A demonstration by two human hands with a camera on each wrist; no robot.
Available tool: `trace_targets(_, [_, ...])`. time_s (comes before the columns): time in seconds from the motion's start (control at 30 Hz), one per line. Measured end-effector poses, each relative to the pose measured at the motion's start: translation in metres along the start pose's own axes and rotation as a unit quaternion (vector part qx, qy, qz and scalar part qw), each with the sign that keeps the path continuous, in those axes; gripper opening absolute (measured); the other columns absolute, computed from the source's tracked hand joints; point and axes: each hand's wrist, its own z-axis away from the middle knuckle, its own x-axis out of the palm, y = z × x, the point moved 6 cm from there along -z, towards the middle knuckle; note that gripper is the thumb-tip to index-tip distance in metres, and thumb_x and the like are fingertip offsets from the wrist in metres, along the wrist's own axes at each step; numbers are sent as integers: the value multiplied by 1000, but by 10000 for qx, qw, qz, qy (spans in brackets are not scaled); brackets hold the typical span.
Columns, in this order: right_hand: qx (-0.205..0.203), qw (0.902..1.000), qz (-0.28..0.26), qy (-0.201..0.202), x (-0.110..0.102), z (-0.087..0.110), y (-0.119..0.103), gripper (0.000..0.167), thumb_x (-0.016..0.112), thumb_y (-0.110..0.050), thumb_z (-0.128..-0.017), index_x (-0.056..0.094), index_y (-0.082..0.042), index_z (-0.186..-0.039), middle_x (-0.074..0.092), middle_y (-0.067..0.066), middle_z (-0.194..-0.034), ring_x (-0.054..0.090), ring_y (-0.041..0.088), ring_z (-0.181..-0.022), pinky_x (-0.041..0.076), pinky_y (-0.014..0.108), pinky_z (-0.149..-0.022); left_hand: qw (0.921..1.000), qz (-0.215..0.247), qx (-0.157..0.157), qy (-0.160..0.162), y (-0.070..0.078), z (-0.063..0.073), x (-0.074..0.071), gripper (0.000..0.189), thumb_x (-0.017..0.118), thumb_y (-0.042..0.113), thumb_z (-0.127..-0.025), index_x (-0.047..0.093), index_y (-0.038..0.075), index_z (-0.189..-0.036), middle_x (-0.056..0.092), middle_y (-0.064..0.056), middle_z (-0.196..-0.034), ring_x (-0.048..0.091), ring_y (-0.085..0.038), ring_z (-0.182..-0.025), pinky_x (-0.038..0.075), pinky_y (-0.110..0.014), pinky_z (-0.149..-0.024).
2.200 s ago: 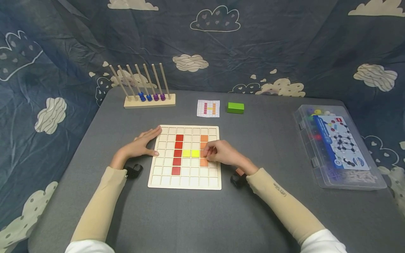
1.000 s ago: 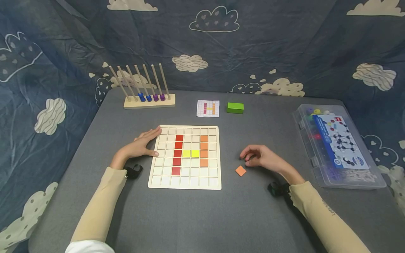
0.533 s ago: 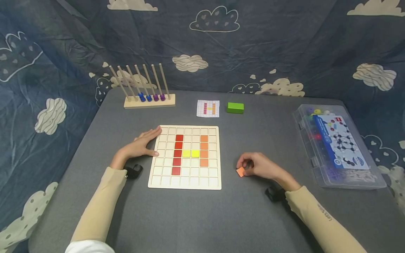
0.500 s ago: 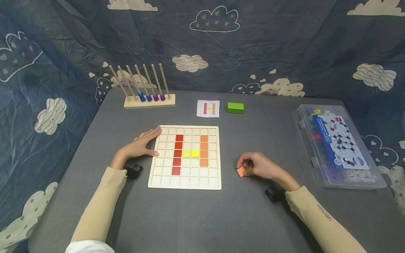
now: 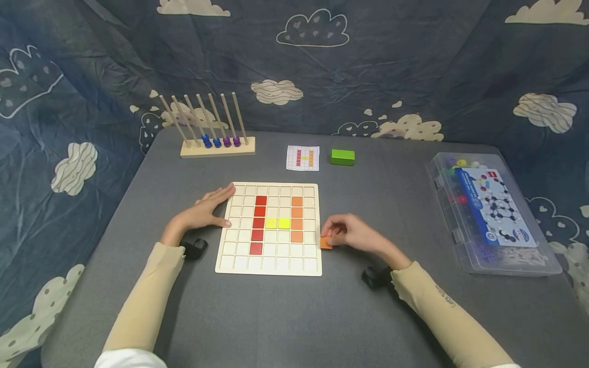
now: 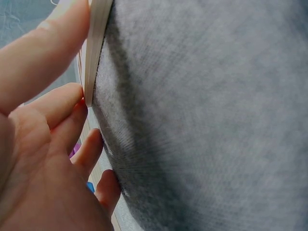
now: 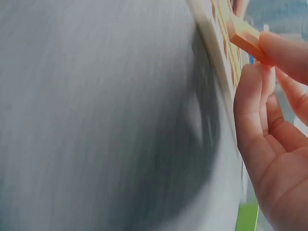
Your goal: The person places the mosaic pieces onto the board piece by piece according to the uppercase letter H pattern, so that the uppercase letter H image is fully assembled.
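A wooden grid board lies mid-table, with a column of red tiles, two yellow tiles and a column of orange tiles set in its squares. My right hand pinches a loose orange tile between thumb and fingers at the board's right edge; the right wrist view shows this tile jutting from the fingertips. On the opposite side, my left hand rests with spread, straight fingers against the board's left edge. In the left wrist view, thumb and fingertips touch the board's edge.
Behind the board lie a small printed pattern card and a green block. A wooden peg rack with blue and purple beads stands at the back left. On the right is a clear plastic case holding colourful pieces and a booklet.
My right hand left the board, picked up the loose orange tile from the table at the right, and has carried it left to the board's edge. The left hand stays put.
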Motion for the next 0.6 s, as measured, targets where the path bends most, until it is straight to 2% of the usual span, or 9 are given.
trace_targets(0.17, [-228, 9996, 24, -167, 26, -18, -16, 11, 67, 8, -80, 64, 0, -86, 60, 2, -73, 53, 13, -66, 44, 24, -60, 10000, 1, 1, -15, -1, 0, 0, 96, 75, 28, -82, 14, 5, -153, 6, -16, -159, 4, -44, -141, 3, -66, -105])
trace_targets(0.37, [-459, 9962, 743, 67, 43, -29, -28, 13, 71, 8, -77, 66, -3, -82, 59, -2, -71, 54, 9, -64, 45, 23, -61, 10000, -11, 8, -23, -1, 0, 0, 96, 75, 28, -82, 14, 5, -153, 7, -17, -158, 4, -43, -141, 3, -66, -105])
trace_targets(0.53, [-640, 9873, 1427, 283, 48, -30, -34, 16, 75, 5, -76, 65, -7, -80, 58, -6, -71, 53, 6, -64, 47, 23, -61, 10000, 5, -4, 2, 0, 1, -1, 95, 75, 28, -83, 15, 5, -153, 7, -17, -158, 4, -43, -141, 2, -66, -104])
trace_targets(0.6, [-722, 9851, 1527, 326, 49, -31, -35, 17, 75, 5, -76, 65, -8, -80, 58, -7, -71, 54, 5, -65, 47, 23, -61, 10000, 5, -3, 9, 0, 1, -2, 95, 75, 29, -83, 15, 5, -153, 7, -17, -158, 4, -44, -141, 1, -67, -104])
